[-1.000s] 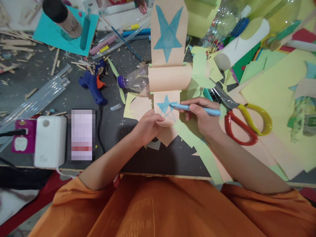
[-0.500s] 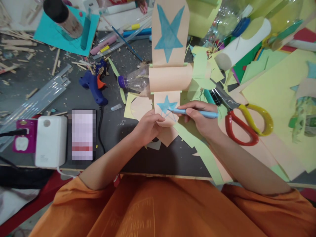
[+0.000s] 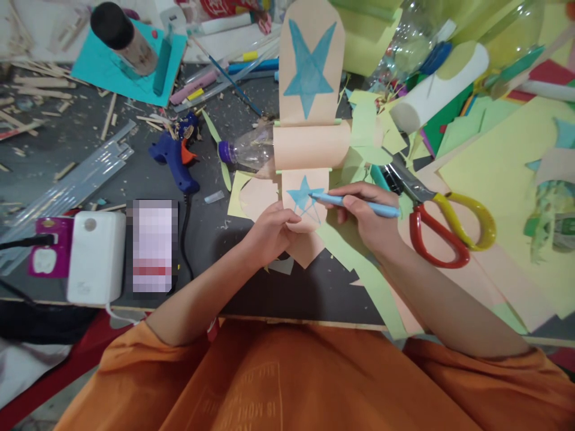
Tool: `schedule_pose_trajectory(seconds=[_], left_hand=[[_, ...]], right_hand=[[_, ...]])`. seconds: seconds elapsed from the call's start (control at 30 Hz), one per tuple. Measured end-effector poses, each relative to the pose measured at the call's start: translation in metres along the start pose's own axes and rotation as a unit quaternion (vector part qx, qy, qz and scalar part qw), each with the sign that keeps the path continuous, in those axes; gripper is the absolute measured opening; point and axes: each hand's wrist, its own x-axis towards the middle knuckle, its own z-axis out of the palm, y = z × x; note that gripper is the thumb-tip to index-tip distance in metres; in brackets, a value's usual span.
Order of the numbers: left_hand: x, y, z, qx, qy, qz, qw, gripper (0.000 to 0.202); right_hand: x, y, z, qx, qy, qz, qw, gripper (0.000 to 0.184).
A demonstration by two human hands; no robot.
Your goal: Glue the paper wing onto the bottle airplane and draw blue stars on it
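A plastic bottle [image 3: 255, 145] with a purple cap, wrapped in peach paper, lies sideways as the body of a paper airplane [image 3: 309, 145]. Its far wing [image 3: 309, 108] carries a blue star coloured in. On the near wing [image 3: 291, 179] is a smaller star, its upper part blue and its lower points only outlined. My left hand [image 3: 275, 232] pinches the near wing's edge, thumb on top. In my right hand [image 3: 369, 216] is a light blue felt-tip pen [image 3: 381, 209], its tip at the small star. A green paper propeller [image 3: 226, 175] sits by the cap.
Large scissors [image 3: 442, 230] with red and yellow handles lie right of my right hand, among paper sheets [image 3: 485, 161]. To the left are a blue glue gun [image 3: 173, 158], a phone [image 3: 153, 245], a white power bank [image 3: 96, 257] and glue sticks [image 3: 90, 179].
The pen tip has shifted slightly up and to the right on the small star. My left hand keeps its hold on the wing. The whole view has shifted a little.
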Motion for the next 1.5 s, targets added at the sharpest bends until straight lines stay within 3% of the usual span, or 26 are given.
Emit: schedule_pose_trajectory(seconds=[0.13, 0.23, 0.37, 0.53, 0.67, 0.93, 1.1, 1.5], left_hand=[[0.0, 0.0, 0.001, -0.002, -0.025, 0.008, 1.0, 0.024], [-0.001, 0.0, 0.0, -0.007, -0.003, 0.003, 1.0, 0.019], [-0.001, -0.001, -0.001, -0.03, 0.028, -0.003, 0.999, 0.027], [-0.002, -0.002, 0.001, -0.033, 0.01, -0.01, 0.999, 0.029], [-0.005, -0.009, 0.004, -0.055, 0.029, -0.003, 0.998, 0.014], [-0.007, -0.012, 0.007, -0.049, 0.02, -0.004, 0.999, 0.017], [-0.006, -0.008, 0.009, -0.057, 0.025, -0.018, 0.998, 0.026], [-0.005, -0.005, 0.011, -0.057, 0.008, -0.014, 0.998, 0.02]], right_hand=[[-0.001, 0.002, -0.001, -0.021, -0.02, -0.005, 1.0, 0.012], [-0.001, 0.002, -0.001, -0.017, 0.0, 0.002, 1.0, 0.017], [-0.001, 0.002, -0.002, 0.04, 0.051, 0.027, 0.998, 0.028], [-0.001, 0.003, -0.002, 0.081, 0.04, 0.039, 0.995, 0.04], [0.0, 0.005, -0.002, 0.055, 0.034, 0.023, 0.998, 0.037], [-0.007, 0.005, -0.006, 0.014, -0.013, -0.006, 1.0, 0.015], [-0.015, 0.002, -0.009, -0.004, -0.016, -0.018, 1.0, 0.013], [-0.015, 0.001, -0.008, -0.038, -0.026, 0.005, 0.999, 0.01]])
